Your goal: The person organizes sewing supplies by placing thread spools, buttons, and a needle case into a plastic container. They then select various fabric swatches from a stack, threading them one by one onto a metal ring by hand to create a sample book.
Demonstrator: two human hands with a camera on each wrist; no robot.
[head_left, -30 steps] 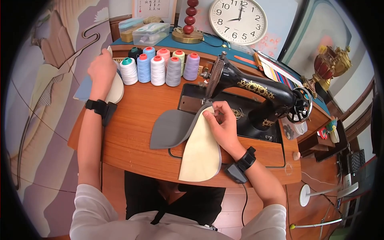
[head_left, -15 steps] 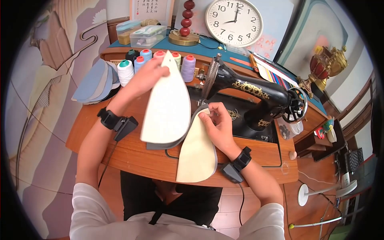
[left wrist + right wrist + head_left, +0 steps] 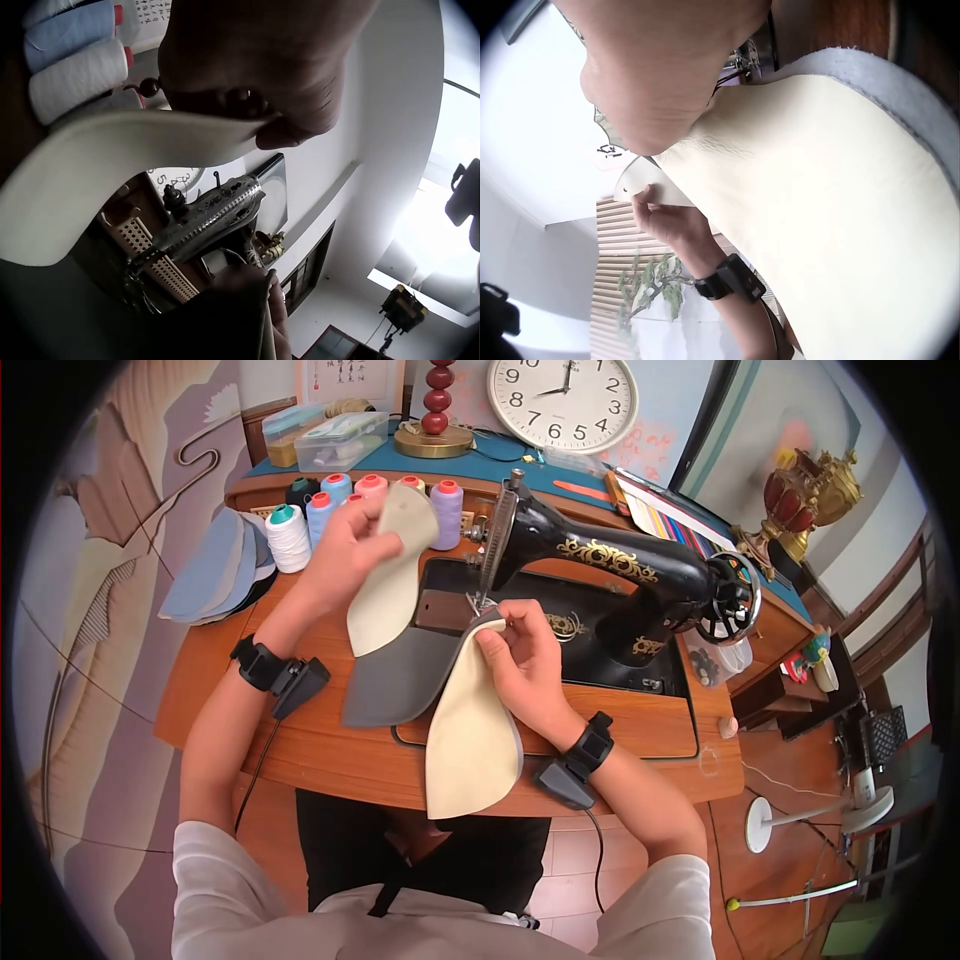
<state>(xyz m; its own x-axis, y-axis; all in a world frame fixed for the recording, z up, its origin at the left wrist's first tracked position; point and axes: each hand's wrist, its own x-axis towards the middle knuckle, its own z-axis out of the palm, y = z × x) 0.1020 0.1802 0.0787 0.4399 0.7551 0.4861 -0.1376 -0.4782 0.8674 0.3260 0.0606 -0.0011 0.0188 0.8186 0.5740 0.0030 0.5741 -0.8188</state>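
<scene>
My left hand (image 3: 338, 568) pinches a cream, leaf-shaped panel (image 3: 382, 608) near its upper part, in front of the thread cones. The panel bends over in a curve, which the left wrist view shows from the side. By the needle of a black sewing machine (image 3: 600, 555), my right hand (image 3: 532, 665) grips the pointed top of another cream panel (image 3: 470, 745) with a grey edge. That panel hangs down over the table's front edge, creased near the fingers in the right wrist view. A dark grey panel (image 3: 395, 685) spreads out to its left, partly below the left hand's panel.
Several blue and grey panels (image 3: 205, 575) lie stacked at the table's left. Thread cones (image 3: 288, 540) stand in rows behind my left hand. Plastic boxes (image 3: 340, 442), a clock (image 3: 562, 405) and a striped colour sheet (image 3: 665, 520) are at the back. A wrist-camera cable hangs from each arm.
My left hand has gone from the stack at the left to the middle, bringing a cream panel. That panel, flat half a second ago, now bends over. My right hand keeps its grip by the needle.
</scene>
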